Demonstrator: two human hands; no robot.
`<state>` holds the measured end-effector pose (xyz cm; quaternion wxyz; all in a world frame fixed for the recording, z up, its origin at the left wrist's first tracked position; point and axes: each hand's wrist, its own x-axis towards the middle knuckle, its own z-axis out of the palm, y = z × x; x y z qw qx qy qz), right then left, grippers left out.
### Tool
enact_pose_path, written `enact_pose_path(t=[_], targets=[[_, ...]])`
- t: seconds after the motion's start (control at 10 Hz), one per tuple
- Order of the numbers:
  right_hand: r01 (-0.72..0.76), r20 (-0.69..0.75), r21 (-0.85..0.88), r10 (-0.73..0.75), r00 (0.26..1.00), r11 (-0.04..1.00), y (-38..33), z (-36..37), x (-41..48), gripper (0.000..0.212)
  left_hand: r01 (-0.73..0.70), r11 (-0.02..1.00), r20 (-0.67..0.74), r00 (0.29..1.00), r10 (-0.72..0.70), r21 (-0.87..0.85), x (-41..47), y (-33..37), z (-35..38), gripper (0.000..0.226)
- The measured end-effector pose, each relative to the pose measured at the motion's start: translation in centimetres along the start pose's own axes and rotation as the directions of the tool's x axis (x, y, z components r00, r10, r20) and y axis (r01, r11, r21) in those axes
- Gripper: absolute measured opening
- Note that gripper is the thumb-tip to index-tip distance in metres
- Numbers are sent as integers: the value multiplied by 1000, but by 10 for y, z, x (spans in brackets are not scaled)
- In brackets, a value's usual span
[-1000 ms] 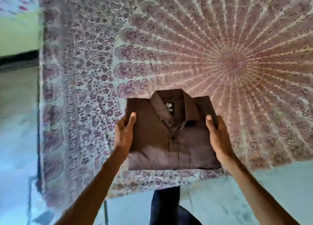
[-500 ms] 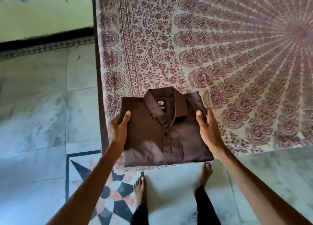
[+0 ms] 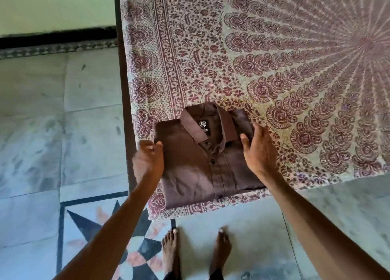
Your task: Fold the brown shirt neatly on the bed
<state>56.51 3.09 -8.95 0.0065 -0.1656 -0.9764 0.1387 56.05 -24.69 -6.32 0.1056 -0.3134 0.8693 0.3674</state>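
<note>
The brown shirt lies folded into a rectangle on the near left corner of the bed, collar away from me and button placket up. My left hand is at the shirt's left edge, blurred, with fingers loosely curled and nothing between them. My right hand is at the shirt's right edge. Its thumb rests on the cloth near the collar, and its fingers lie straight beside the edge.
A patterned maroon and cream bedsheet covers the bed. The dark bed frame edge runs down the left side. Marble floor with a star inlay lies to the left and below. My bare feet stand at the bed's foot.
The shirt has come down from my grip onto the bed's corner. Both hands have loosened from its side edges, and the view has shifted left.
</note>
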Motion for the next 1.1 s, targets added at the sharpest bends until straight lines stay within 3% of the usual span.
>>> enact_pose_path(t=[0.1, 0.2, 0.3, 0.5, 0.6, 0.7, 0.8, 0.9, 1.0, 1.1], targets=[[59, -204, -37, -65, 977, 998, -15, -13, -2, 51, -173, 971, -219, 953, 208, 167, -9, 2, -2, 54], [245, -161, 15, -240, 957, 969, -23, -5, 11, 53, -520, 799, -90, 819, 567, 301, -22, 8, 17, 58], [333, 142, 4, -331, 933, 943, -16, 18, 27, 65, -634, 654, 153, 756, 636, 412, -19, 0, 52, 76], [365, 246, -31, -347, 905, 931, 11, 36, 39, 66, -580, 677, 166, 801, 575, 453, 5, -12, 74, 83], [286, 136, -125, -270, 953, 950, 6, 25, 29, 61, -571, 701, 147, 809, 569, 427, -3, -8, 68, 79], [165, 15, -93, -164, 986, 982, 1, 4, -11, 60, -553, 717, 101, 816, 570, 424, -34, -8, 58, 77], [263, 91, -71, -256, 962, 962, -4, -3, -60, 66, -563, 701, 146, 814, 563, 438, -69, -18, 62, 83], [334, 239, -155, -292, 926, 930, 4, 11, -81, 75, -531, 685, 184, 837, 515, 498, -76, -34, 72, 91], [354, 299, -183, -291, 909, 917, 11, 20, -75, 75, -541, 649, 208, 829, 520, 535, -67, -38, 76, 96], [306, 268, -154, -258, 928, 940, 9, 11, -76, 69, -533, 685, 187, 837, 515, 497, -72, -32, 69, 92]])
